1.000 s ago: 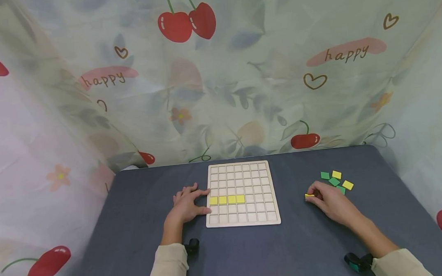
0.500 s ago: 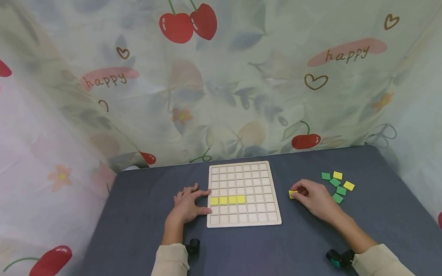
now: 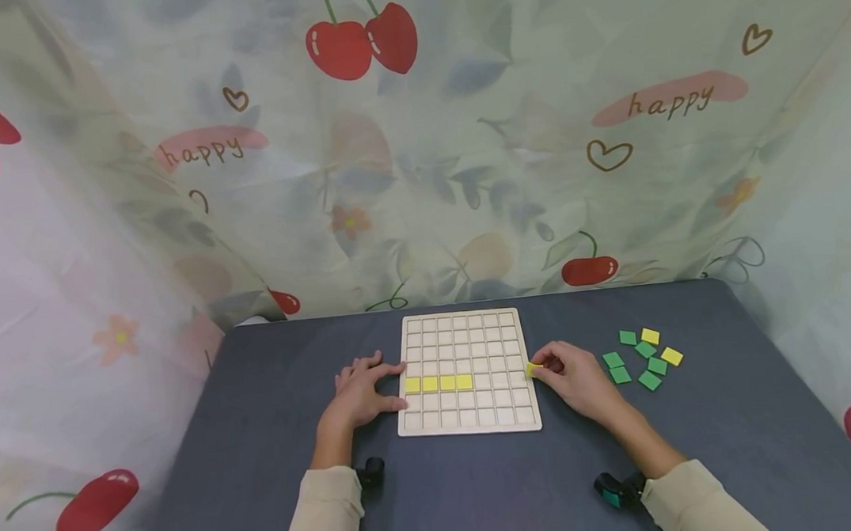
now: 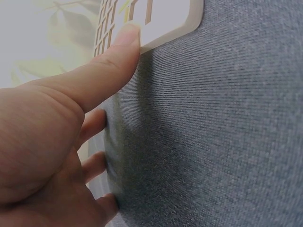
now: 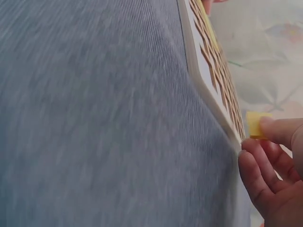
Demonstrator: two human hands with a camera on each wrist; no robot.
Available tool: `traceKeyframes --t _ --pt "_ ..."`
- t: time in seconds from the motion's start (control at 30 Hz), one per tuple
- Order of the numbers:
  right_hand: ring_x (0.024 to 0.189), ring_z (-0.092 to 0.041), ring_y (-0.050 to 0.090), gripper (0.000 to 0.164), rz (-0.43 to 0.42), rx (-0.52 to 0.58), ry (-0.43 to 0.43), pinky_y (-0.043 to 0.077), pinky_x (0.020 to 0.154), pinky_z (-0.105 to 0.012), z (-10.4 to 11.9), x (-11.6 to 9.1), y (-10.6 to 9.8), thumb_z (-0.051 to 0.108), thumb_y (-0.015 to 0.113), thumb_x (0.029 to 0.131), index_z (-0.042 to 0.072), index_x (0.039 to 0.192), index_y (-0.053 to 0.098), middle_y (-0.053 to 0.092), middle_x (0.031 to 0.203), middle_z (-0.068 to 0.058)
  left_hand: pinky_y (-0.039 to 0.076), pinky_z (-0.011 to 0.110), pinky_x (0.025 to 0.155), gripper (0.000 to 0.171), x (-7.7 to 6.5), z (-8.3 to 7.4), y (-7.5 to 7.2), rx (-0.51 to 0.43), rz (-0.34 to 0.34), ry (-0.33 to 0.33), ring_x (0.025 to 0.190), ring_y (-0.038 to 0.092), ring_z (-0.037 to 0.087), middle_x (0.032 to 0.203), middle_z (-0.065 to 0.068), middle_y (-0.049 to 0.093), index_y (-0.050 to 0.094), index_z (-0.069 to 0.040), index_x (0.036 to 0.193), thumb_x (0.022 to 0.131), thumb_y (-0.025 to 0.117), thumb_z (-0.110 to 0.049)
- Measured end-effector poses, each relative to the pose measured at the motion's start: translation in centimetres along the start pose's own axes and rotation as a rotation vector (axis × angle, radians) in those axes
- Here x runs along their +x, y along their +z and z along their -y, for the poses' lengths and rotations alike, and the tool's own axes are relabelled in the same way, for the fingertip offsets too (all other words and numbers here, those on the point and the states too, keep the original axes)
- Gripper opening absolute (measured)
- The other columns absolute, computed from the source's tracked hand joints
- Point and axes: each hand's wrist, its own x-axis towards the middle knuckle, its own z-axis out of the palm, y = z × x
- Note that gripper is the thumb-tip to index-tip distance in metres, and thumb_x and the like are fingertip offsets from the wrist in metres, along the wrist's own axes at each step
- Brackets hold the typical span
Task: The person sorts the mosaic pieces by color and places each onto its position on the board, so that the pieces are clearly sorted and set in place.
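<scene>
A pale wooden grid board [image 3: 495,389] lies on the dark table, with a row of several yellow tiles [image 3: 431,384] set in cells on its left side. My left hand [image 3: 357,395] touches the board's left edge, fingers spread; in the left wrist view the thumb [image 4: 116,56] lies on the rim and the other fingertips rest on the cloth. At the board's right edge, my right hand [image 3: 573,376] pinches a yellow square tile [image 3: 533,369] between thumb and fingers. The right wrist view shows this yellow tile [image 5: 254,124] held up by the board's edge.
Several green tiles [image 3: 648,381] and two yellow tiles, one of them the far yellow tile [image 3: 650,336], lie scattered right of the right hand. A patterned curtain [image 3: 422,178] hangs behind the dark table [image 3: 471,493].
My right hand has carried the yellow tile leftward from beside the loose tiles to the board's right edge, uncovering more green tiles. The left hand has stayed on the board's edge.
</scene>
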Motion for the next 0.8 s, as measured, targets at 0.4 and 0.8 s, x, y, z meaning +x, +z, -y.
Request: traceKeyframes --t 0.4,0.8 --pt "0.075 -0.006 0.058 0.011 0.096 0.019 -0.018 0.05 0.069 -0.023 2.6 1.2 2.0 0.017 0.08 0.089 0.018 0.097 0.072 0.067 0.086 0.007 0.005 0.07 0.125 0.072 0.0 0.1 -0.2 0.007 0.007 -0.006 0.155 0.018 0.047 0.17 0.009 0.028 0.057 -0.035 0.146 0.08 0.086 -0.04" --pt "0.075 -0.004 0.057 0.009 0.152 -0.045 -0.047 0.05 0.072 -0.024 4.4 2.3 4.0 0.02 0.079 0.09 0.02 0.094 0.071 0.068 0.086 0.009 0.007 0.07 0.125 0.073 0.1 -0.1 0.0 0.013 0.012 -0.011 0.156 0.016 0.046 0.17 0.008 0.028 0.057 -0.035 0.146 0.079 0.087 -0.039"
